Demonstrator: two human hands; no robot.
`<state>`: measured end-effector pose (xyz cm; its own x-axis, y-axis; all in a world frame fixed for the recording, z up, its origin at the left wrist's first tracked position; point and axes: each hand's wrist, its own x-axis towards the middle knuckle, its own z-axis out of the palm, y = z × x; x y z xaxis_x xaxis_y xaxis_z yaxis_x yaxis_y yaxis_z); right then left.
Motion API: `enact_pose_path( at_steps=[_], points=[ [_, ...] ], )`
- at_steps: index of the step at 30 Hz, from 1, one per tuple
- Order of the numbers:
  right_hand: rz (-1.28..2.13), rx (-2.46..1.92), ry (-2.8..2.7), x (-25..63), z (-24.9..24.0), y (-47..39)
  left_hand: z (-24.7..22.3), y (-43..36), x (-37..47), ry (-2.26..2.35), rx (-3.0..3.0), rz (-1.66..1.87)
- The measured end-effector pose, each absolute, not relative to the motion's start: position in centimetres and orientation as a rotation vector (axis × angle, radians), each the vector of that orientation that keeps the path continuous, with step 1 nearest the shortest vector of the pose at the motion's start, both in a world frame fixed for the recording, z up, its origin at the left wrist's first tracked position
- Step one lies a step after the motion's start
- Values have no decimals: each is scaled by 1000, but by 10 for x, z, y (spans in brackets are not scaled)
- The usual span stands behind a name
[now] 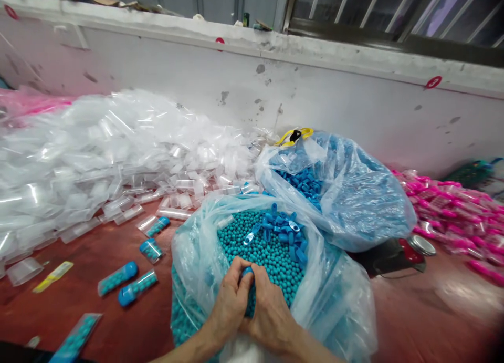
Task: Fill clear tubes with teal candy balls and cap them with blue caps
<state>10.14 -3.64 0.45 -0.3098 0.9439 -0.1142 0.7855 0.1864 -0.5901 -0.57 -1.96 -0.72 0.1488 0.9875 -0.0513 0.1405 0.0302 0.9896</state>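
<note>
Over the mouth of a clear plastic bag full of teal beads, my two hands meet. My left hand and my right hand close their fingers around a small tube of teal beads. Its blue cap shows between the fingertips; the rest is mostly hidden by the hands. Blue caps lie heaped on the beads at the bag's far side.
Empty clear tubes form a big pile at left. Filled tubes lie on the red table. Behind stands another bag of blue caps. Pink-capped tubes are heaped at right. A wall closes off the back.
</note>
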Motion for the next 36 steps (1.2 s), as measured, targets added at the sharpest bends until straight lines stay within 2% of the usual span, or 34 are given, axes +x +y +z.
enact_pose_path(
  at_steps=[3, 5, 11, 14, 18, 21, 25, 29, 34, 36],
  points=[
    [887, -1563, -2399, 108, 10, -29, -8, -15, -20, 1271, 1406, 936],
    [815, -1476, -2581, 114, 14, -15, -4, -9, -38, 1304, 1412, 897],
    [49, -1355, -2771, 119, -3, 52, 15, 5, -123, 1840, 1734, 834],
    [-112, -1345, -2824, 128, -16, 66, 11, 9, -161, 2173, 1853, 554],
    [-274, -1551, -2757, 136, -15, 65, -2, 12, -183, 2423, 1974, 274],
    [-193, -1540, -2734, 113, -8, 71, -3, 12, -173, 2394, 2065, 493],
    [-7, -1409, -2669, 61, -6, 97, 4, 9, -130, 1911, 2000, 1011],
    [104, -1448, -2628, 48, -13, 114, 5, 4, -82, 1505, 1663, 1036],
    [305, -1488, -2574, 90, -11, 94, -1, 17, -50, 1402, 916, 1049],
    [517, -1462, -2519, 105, -8, 79, -4, 25, -44, 1356, 752, 1106]
  ],
)
